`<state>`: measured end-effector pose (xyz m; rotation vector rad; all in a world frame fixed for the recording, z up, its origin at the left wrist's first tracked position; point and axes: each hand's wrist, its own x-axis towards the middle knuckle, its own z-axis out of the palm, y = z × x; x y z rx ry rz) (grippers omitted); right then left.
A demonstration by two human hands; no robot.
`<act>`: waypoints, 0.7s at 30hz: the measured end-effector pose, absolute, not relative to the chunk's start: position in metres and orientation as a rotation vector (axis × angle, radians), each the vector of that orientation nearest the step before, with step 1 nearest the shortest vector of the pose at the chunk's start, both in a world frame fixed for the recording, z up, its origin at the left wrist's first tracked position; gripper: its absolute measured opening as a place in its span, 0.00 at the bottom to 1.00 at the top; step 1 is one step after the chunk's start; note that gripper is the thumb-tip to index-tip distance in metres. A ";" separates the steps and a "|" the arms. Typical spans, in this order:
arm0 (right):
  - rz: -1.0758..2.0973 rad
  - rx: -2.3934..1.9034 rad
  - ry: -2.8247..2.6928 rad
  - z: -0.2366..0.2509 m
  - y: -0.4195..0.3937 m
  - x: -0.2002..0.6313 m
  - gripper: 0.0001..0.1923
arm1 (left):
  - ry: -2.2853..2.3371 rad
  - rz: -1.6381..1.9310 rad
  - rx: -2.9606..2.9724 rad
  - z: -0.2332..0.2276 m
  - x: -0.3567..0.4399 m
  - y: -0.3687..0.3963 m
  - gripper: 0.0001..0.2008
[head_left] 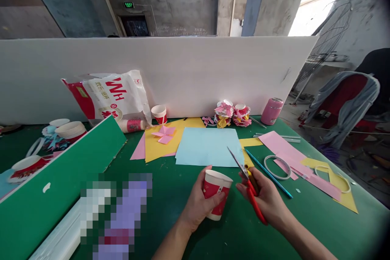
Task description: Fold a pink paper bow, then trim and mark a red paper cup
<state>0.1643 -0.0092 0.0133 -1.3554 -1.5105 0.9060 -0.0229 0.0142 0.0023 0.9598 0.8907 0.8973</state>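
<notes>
My left hand [196,205] is wrapped round a red and white paper cup [215,195], its mouth facing up and tilted slightly. In my right hand [268,197] is a pair of scissors [251,197] with red handles, the blades pointing up and to the left. The blades are apart from the cup. A small yellowish-brown thing [253,178] shows behind the scissors at my right fingers; I cannot make out what it is. Beyond both hands lies a sheet of light blue paper [210,146] over yellow paper [152,146].
A pink paper piece [164,133], a paper cup [159,113], decorated cups [224,114] and a pink can-shaped container [272,111] stand or lie toward the back. On the right are a blue pencil-like stick [269,174] and a tape roll [278,167]. A green divider [70,174] rises left.
</notes>
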 end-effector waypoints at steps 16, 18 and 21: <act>0.026 -1.792 -2.286 0.031 -0.024 0.211 0.23 | 0.958 0.973 1.157 0.006 -0.020 0.012 0.37; -0.029 -1.780 -2.320 0.031 -0.024 0.214 0.24 | 0.987 0.988 1.154 0.008 -0.018 0.011 0.37; -0.070 -1.746 -2.360 0.034 -0.023 0.216 0.24 | 1.027 1.005 1.127 0.013 -0.014 0.009 0.38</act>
